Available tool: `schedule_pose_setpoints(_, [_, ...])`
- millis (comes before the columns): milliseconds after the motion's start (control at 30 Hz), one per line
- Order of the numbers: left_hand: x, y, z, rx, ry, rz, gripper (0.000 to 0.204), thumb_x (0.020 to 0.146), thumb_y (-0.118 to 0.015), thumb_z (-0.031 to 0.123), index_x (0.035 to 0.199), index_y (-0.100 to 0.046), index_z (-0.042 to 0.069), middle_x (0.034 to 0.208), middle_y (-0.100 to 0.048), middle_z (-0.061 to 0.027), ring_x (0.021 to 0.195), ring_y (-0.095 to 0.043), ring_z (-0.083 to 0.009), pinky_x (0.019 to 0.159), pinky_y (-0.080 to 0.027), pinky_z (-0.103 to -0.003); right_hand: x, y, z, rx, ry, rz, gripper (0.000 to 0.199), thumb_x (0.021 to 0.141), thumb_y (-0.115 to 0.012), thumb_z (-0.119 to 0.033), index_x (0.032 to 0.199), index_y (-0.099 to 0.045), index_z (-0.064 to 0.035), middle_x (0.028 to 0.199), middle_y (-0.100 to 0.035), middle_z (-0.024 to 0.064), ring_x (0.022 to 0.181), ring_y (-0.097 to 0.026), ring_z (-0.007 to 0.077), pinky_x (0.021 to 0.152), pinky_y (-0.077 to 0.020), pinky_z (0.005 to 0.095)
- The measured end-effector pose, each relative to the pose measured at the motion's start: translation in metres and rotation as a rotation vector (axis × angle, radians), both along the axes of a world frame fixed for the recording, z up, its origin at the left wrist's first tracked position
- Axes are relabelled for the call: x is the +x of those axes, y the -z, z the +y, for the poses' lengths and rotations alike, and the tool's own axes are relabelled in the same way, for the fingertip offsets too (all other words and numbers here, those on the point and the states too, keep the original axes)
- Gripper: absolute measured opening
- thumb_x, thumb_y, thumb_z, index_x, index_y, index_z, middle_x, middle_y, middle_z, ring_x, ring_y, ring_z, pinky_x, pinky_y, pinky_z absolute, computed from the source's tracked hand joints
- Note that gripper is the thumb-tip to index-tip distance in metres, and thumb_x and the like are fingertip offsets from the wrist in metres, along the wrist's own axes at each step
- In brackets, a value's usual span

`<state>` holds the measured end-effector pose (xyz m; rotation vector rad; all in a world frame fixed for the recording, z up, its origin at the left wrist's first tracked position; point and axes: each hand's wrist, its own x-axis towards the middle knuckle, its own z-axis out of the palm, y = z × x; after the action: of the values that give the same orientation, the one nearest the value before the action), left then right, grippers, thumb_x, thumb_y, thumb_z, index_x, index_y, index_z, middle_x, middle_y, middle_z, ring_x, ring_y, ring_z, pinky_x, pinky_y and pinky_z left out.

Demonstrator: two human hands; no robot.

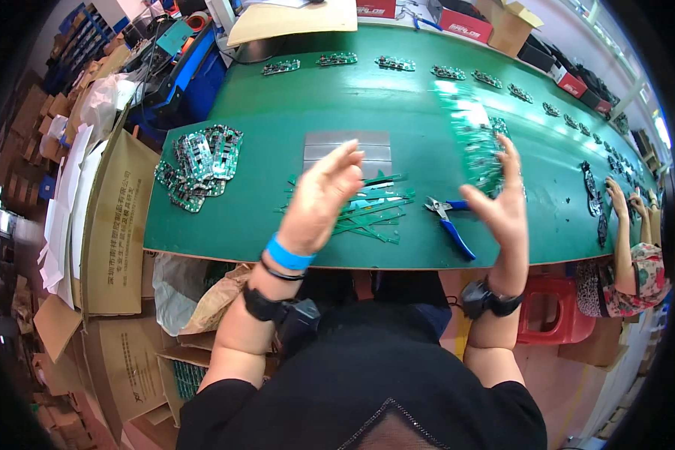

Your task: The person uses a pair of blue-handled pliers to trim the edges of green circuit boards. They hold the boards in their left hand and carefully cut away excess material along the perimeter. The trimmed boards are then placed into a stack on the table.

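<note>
My left hand (pixel 321 199) hovers over the near part of the green table, fingers stretched out, with no object visible in it. Below and beside it lies a loose heap of thin green board strips (pixel 379 214), with a grey metal plate (pixel 322 148) behind them. My right hand (pixel 505 191) is raised, thumb and fingers spread wide. Next to its fingertips a green circuit board panel (pixel 465 124) is smeared by motion; no grip on it shows. Wire cutters (pixel 454 230) with blue handles lie left of my right wrist, jaws pointing left.
Circuit boards are piled (pixel 202 161) at the table's left. A row of small boards (pixel 394 64) runs along the far side. At the right, another person's hands (pixel 617 199) are near dark parts. Cardboard boxes (pixel 116 232) stand left; a red stool (pixel 555 307) stands right.
</note>
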<state>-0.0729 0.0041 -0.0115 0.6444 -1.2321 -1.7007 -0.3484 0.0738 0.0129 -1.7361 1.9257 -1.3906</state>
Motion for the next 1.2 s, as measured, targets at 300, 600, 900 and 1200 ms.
schedule_pose_setpoints(300, [0.026,0.007,0.004,0.531,0.112,0.64,0.069,0.098,-0.038,0.054,0.146,-0.035,0.005,0.143,-0.045,-0.0215,0.122,-0.052,-0.0434,0.103,-0.039,-0.063,0.042,0.013,0.023,0.16,-0.212,0.424,0.106,0.058,-0.087,-0.036,0.144,-0.036,-0.003,0.141,-0.043,0.0207,0.132,-0.037,0.0393,0.107,-0.033,0.0495])
schedule_pose_setpoints(600, [0.092,0.028,0.006,0.441,0.021,0.683,0.071,0.098,-0.039,0.054,0.151,-0.027,0.009,0.151,-0.033,-0.0234,0.123,-0.048,-0.0502,0.099,-0.038,-0.07,0.016,0.065,0.045,0.09,0.02,0.622,0.055,0.077,-0.076,-0.024,0.124,-0.059,-0.0019,0.112,-0.056,0.0155,0.109,-0.052,0.0334,0.098,-0.0364,0.0444])
schedule_pose_setpoints(900, [0.089,0.029,0.01,0.463,0.164,0.723,0.069,0.1,-0.032,0.053,0.152,-0.024,0.008,0.15,-0.036,-0.0205,0.125,-0.047,-0.0485,0.102,-0.037,-0.068,0.077,0.029,-0.023,0.093,-0.13,0.732,0.041,0.07,-0.071,-0.019,0.108,-0.063,-0.0088,0.092,-0.055,0.0095,0.093,-0.055,0.0277,0.081,-0.0421,0.04])
schedule_pose_setpoints(1200, [0.086,0.023,0.015,0.487,0.171,0.597,0.07,0.1,-0.026,0.059,0.148,-0.033,0.009,0.141,-0.049,-0.0151,0.117,-0.055,-0.0426,0.098,-0.045,-0.062,0.074,0.012,-0.014,0.075,-0.173,0.671,0.047,0.07,-0.071,-0.019,0.115,-0.064,-0.0092,0.101,-0.058,0.0093,0.1,-0.055,0.0263,0.089,-0.0398,0.0404])
